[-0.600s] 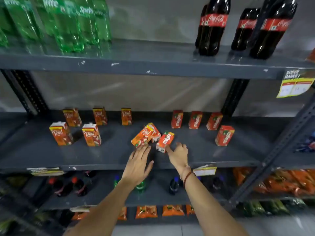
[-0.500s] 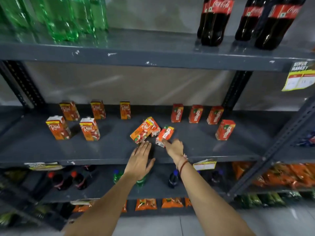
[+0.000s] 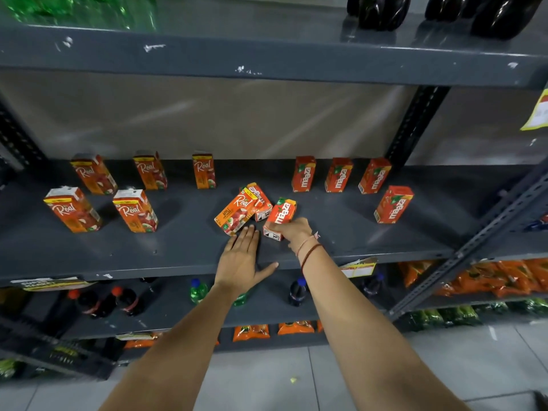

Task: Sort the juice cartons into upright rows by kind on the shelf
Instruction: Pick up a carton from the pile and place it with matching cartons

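1. Compared with the earlier frame, the right hand (image 3: 292, 231) has closed the gap to the fallen Maaza carton (image 3: 280, 216) and now wraps its fingers over the carton's lower end; the left hand (image 3: 241, 256), which was reaching forward, sits closer to the tipped Real carton (image 3: 235, 213), fingertips just short of its near edge.
2. Right hand: curled shut around the Maaza carton, which lies tilted on the middle shelf (image 3: 178, 247) between the two groups. Left hand: flat and spread, palm down, holding nothing.
3. Three cartons lie toppled at centre: the Real carton, the gripped Maaza carton, and a second small carton (image 3: 261, 200) partly under the Real one, its brand not fully legible.
4. Sorted stock: Real cartons (image 3: 135, 210) stand upright at left in two rows; Maaza cartons (image 3: 338, 175) stand upright at right, with one more (image 3: 393, 204) forward of them. Grouping by brand explains the gap left in the middle, where the strays lie.
5. Judged purpose of the grip: grasping the base end probably allows the carton to be stood up in the right-hand group.
6. Materials: cartons are rectangular printed paperboard, orange-red and glossy, Real with gabled white tops; the shelf is dark grey painted metal, chipped along its edges.
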